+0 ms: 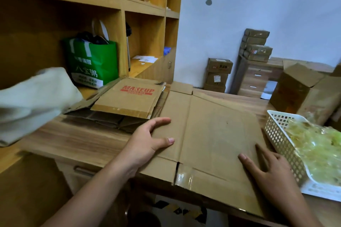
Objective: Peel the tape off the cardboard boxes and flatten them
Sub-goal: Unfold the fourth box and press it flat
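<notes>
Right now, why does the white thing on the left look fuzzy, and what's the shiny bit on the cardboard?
Head view: the white cloth lies near the frame's edge and is blurred; the shine is glare on clear tape stuck to the flattened box; the wide lens also bends the shelves.

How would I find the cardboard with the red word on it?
Start at the wooden table by the shelves. At its far left, by a green bag, lies a pile of flattened cardboard. The top piece is yours: it alone has MAKEUP printed in red; the big flattened box beside it is plain.
</notes>
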A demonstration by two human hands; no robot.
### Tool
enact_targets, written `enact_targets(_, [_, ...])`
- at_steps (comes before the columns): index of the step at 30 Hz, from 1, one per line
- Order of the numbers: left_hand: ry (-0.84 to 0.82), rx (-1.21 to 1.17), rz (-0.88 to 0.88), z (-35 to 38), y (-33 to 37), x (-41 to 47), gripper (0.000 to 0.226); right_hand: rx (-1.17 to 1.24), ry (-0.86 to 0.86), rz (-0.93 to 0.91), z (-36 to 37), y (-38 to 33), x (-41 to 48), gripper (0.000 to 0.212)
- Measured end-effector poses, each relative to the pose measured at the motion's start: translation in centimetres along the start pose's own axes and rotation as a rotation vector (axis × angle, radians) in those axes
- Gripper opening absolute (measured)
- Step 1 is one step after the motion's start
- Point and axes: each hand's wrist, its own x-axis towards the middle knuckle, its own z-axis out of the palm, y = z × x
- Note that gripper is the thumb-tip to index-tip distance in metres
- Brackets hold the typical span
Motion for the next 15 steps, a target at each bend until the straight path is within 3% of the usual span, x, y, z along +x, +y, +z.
enact_targets(7, [0.032, 0.169, 0.179, -7.9, 3.1, 1.1, 0.042, 0.108, 0.027, -0.178, 1.0, -6.8, 1.5, 0.088])
enact_targets(15, [0.13, 0.294, 0.184, -18.2, 4.4, 5.4, 0.039, 0.105, 0.015, -0.403, 6.0, -17.0, 5.4, 0.067])
